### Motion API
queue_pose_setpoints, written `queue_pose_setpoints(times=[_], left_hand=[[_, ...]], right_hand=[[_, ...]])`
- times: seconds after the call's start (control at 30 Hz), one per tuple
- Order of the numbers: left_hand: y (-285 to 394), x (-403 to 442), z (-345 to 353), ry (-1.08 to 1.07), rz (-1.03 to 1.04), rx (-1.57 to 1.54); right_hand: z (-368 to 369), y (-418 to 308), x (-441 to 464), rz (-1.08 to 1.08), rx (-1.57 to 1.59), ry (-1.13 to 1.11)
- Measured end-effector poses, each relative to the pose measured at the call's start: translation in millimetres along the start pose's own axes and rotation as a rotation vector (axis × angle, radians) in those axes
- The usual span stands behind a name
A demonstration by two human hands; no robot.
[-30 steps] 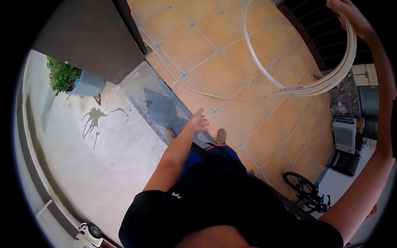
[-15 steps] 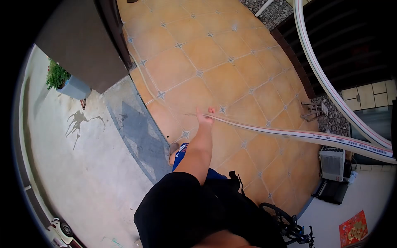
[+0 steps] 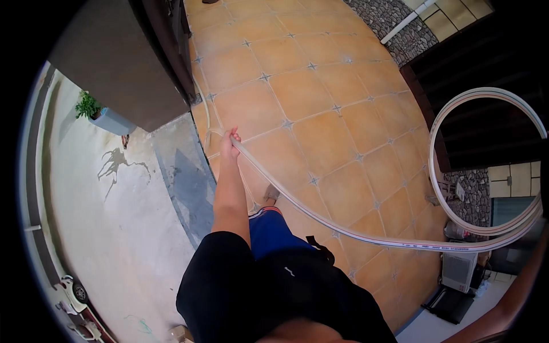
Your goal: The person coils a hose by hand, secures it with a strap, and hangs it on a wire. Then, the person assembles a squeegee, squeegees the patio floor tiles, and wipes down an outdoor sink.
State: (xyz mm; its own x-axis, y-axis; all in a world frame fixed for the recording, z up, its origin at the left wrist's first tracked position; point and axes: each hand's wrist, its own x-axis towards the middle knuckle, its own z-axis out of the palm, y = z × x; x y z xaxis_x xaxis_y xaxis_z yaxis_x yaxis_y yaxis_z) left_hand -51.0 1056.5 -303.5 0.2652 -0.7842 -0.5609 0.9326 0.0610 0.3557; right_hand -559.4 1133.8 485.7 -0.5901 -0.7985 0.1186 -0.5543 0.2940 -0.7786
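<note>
My left hand point(image 3: 231, 143) is closed around a pale, clear-walled hose point(image 3: 320, 215) with thin coloured stripes and small print along it. From that fist the hose runs down and to the right, then curls into a large loop point(image 3: 436, 166) at the right side. Beyond the hand, a thinner-looking length of hose point(image 3: 204, 103) trails over the tiles towards the brown panel. My right forearm point(image 3: 514, 294) shows at the lower right edge; its hand lies outside the visible picture.
Orange tiles point(image 3: 309, 143) cover the floor under the hose. A brown panel point(image 3: 114, 63) stands at upper left, with a potted plant point(image 3: 111, 121) beside it on concrete. An air-conditioner unit point(image 3: 457, 268) and a dark bin-like object point(image 3: 449, 304) sit at lower right.
My left hand has moved left and slightly up with the hose. The hose at the right has curled into a round loop, and my right forearm has come into view.
</note>
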Motion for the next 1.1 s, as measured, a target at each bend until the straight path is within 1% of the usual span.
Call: queue_pose_setpoints(times=[0.03, 0.07, 0.1, 0.17, 0.2, 0.27, 0.3, 0.33, 0.37, 0.4, 0.43, 0.5, 0.53, 0.6, 0.63, 0.67, 0.73, 0.77, 0.8, 0.87, 0.93, 1.0, 1.07, 1.1], left_hand=[[15, 9, 18, 0.030, 0.037, 0.120], [31, 20, 33, 0.059, 0.076, 0.239], [45, 24, 48, 0.243, 0.113, 0.334], [67, 31, 79, 0.604, 0.187, 0.515], [71, 40, 64, 0.755, 0.215, 0.516], [79, 63, 24, 1.049, 0.268, 0.500], [82, 60, 12, 1.162, 0.287, 0.425], [85, 52, 2, 1.228, 0.299, 0.304], [88, 41, -4, 1.249, 0.326, 0.118], [92, 26, -5, 1.249, 0.358, -0.070], [97, 13, -6, 1.240, 0.400, -0.248], [109, -8, -24, 1.164, 0.448, -0.470], [116, -18, -36, 1.100, 0.463, -0.521], [131, -32, -83, 0.898, 0.433, -0.510], [132, -39, -100, 0.800, 0.425, -0.505], [128, -55, -98, 0.848, 0.475, -0.398], [127, -88, -59, 0.952, 0.567, -0.187], [119, -106, -35, 1.093, 0.644, 0.035], [113, -121, -3, 1.230, 0.707, 0.260], [101, -154, 63, 1.399, 0.729, 0.520], [97, -173, 82, 1.461, 0.742, 0.766], [100, -197, 124, 1.472, 0.757, 0.822], [105, -223, 164, 1.412, 0.857, 0.899], [111, -234, 181, 1.332, 0.894, 0.910]], right_hand=[[15, 43, 48, -0.449, -0.357, -0.117], [29, 56, 87, -0.613, -0.541, -0.202], [50, 65, 109, -0.707, -0.685, -0.292], [92, 77, 151, -0.813, -0.768, -0.391], [115, 83, 171, -0.861, -0.714, -0.392], [159, 80, 201, -0.865, -0.635, -0.455], [182, 77, 214, -0.868, -0.599, -0.471], [207, 68, 217, -0.867, -0.570, -0.523], [235, 57, 212, -0.917, -0.507, -0.515], [259, 43, 226, -0.990, -0.541, -0.644], [286, 32, 232, -1.034, -0.470, -0.644], [344, 16, 242, -1.134, -0.331, -0.678], [373, 6, 249, -1.190, -0.267, -0.709], [427, -18, 237, -1.182, -0.167, -0.782], [450, -33, 226, -1.165, -0.203, -0.834], [483, -43, 231, -1.344, -0.149, -0.877], [547, -62, 236, -1.483, -0.092, -1.065], [576, -69, 228, -1.506, -0.024, -1.118], [602, -79, 216, -1.550, -0.035, -1.203], [636, -89, 191, -1.618, -0.069, -1.360], [669, -91, 159, -1.796, 0.156, -1.576], [689, -95, 123, -1.969, 0.237, -1.707], [705, -93, 87, -2.063, 0.334, -1.845], [706, -93, 67, -2.088, 0.364, -1.923]])
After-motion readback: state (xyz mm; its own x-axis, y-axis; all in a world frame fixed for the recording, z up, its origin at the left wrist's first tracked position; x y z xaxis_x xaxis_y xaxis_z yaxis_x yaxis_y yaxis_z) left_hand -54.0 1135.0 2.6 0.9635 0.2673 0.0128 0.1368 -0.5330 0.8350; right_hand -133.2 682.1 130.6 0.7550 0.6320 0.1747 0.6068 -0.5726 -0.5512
